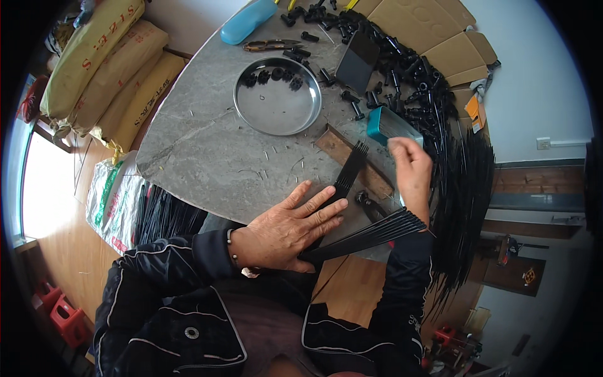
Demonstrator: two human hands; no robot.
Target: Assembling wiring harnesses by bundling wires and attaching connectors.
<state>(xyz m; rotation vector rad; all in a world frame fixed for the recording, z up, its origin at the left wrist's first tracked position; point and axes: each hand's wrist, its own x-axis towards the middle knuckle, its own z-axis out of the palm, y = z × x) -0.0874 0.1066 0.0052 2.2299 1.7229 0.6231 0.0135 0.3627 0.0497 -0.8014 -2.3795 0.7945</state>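
Note:
My left hand lies flat with fingers spread, pressing on a folded bundle of thin black ribs. One end of the bundle fans out past my fingertips and rests across a rusty metal bar. The other end spreads toward my right forearm. My right hand is raised beside an open teal tin, with its fingertips pinched together. Whatever they may hold is too small to make out. Black-handled pliers lie between the bar and the ribs, partly covered.
A round steel dish holds several small black toothed parts. Small metal pins lie scattered on the grey table. A phone, snips, a blue case, heaped black fittings and long black rods line the far and right sides.

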